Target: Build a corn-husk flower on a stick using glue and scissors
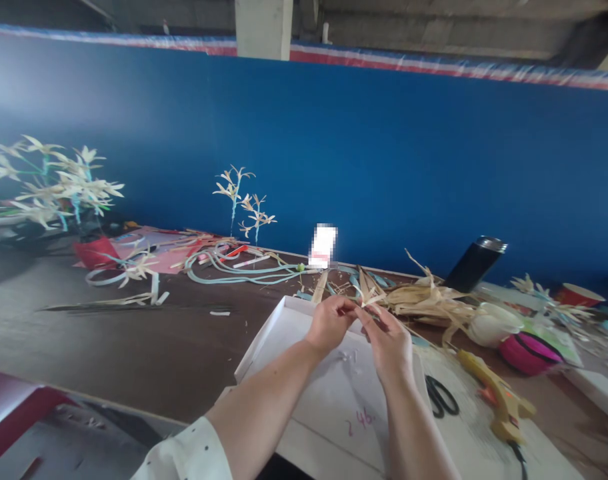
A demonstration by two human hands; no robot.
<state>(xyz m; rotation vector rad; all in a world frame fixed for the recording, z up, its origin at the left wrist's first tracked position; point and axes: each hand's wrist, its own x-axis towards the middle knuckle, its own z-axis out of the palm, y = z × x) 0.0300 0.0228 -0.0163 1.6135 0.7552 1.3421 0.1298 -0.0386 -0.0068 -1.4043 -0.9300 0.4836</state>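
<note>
Pale flower (367,300) is up btwn both hands' fingertips, over far end of white tray (260,337); petals fan up & away, long axis approx. upright, exact tilt unclear. L hand (333,323) comes in from left, thumb & finger pinched at flower's base; R hand (389,339) grips it from the right & sits a touch closer to the petals. Tray: few small white scraps (349,357) on its floor, plus purple handwritten no. at near end. Other containers: red pot (95,253) far left w/ white blooms (79,183) above, can't tell if stems sit in it; red cup (579,294) far right, contents n/a from here; black flask (477,264) leaning, silver top; pink pouch (531,353), contents not visible, right side of desk (194,360).
</note>
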